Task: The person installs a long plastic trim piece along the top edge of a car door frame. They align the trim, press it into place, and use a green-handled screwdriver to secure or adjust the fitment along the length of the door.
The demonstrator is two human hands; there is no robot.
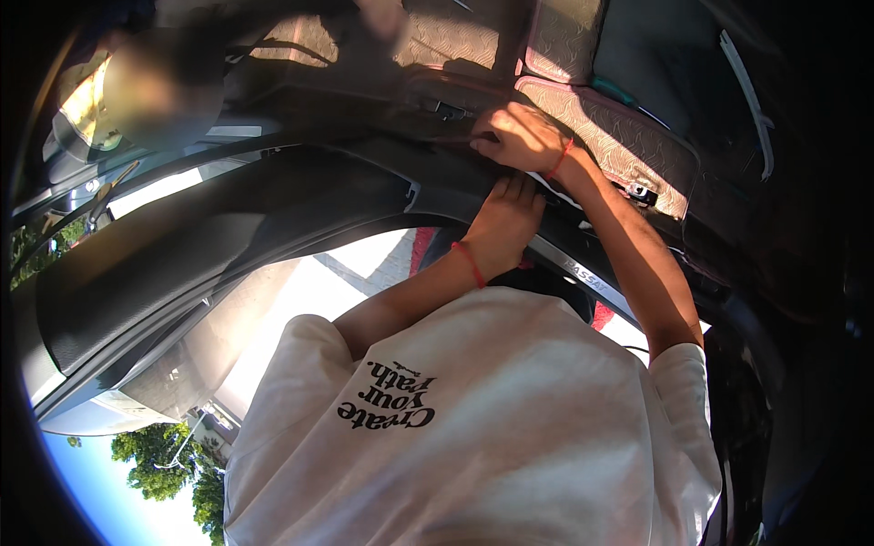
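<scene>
Tan, wave-textured mat [614,136] with pinkish edging, partly sunlit, inside the car's door sill [557,258], beside the right hand [519,136]

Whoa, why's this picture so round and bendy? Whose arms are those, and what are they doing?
No robot here: these are a person's bare hands, seen by a wide, curvy camera worn on the head, looking down. That's their white shirt below. We're at a car's open door. The left hand is near a silvery strip along the doorway; the right hand is farther in, by a brown patterned covering. I can't tell whether either holds anything.
</scene>
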